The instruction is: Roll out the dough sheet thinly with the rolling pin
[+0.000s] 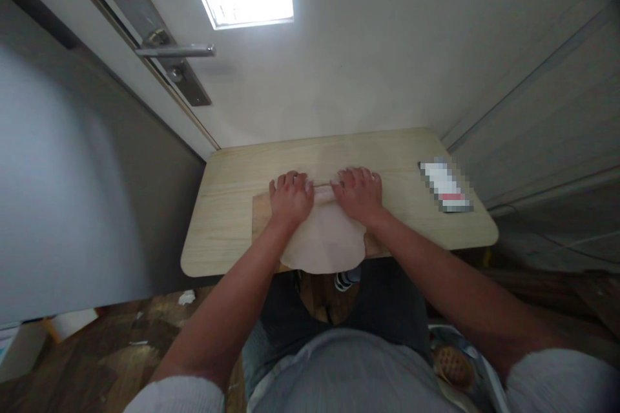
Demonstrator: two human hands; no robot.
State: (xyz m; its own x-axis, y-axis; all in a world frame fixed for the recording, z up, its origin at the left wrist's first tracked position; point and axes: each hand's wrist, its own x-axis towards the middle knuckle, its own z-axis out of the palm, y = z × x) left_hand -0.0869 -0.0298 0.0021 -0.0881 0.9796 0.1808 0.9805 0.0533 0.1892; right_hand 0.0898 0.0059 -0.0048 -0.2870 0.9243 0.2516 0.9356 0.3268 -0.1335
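A pale, pinkish-beige flexible sheet point(325, 242) with a rounded, wavy front edge lies on a thin brown board point(261, 210). Its front edge hangs slightly past the table edge. At the far edge a narrow raised strip, like a fold or roll, runs between my hands. My left hand point(292, 197) is curled over the left part of that edge, knuckles up. My right hand point(358, 193) grips the right part the same way, its thumb close to the strip. The fingertips and whatever lies under the palms are hidden.
The light wooden table point(223, 206) stands against a white door with a metal handle point(179, 51). A pixelated flat item point(445, 187) lies at its right end. Near my right leg is a container holding a round brown lattice-patterned thing point(454, 366). Crumpled white scrap point(186, 297) lies on the floor.
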